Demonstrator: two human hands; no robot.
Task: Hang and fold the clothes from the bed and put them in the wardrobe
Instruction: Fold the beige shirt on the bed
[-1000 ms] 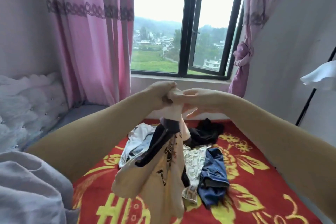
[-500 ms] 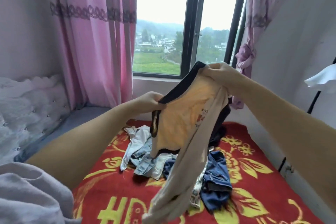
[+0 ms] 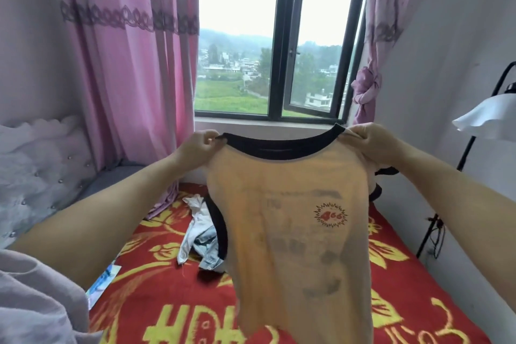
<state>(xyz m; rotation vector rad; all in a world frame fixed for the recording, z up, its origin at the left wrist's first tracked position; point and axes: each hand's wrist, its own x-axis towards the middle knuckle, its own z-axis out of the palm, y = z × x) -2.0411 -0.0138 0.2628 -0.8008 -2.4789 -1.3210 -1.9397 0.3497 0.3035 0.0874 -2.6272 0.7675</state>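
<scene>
Since the earlier frame the shirt has been spread out flat, mid-frame above the bed. Left hand and right hand each pinch a shoulder. Remaining clothes lie lower centre-left.

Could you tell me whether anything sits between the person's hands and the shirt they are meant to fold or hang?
Nothing does. The left hand and right hand already pinch the beige shirt at its shoulders, holding it spread above the bed. The wardrobe is out of view, so that path cannot be judged.
</scene>
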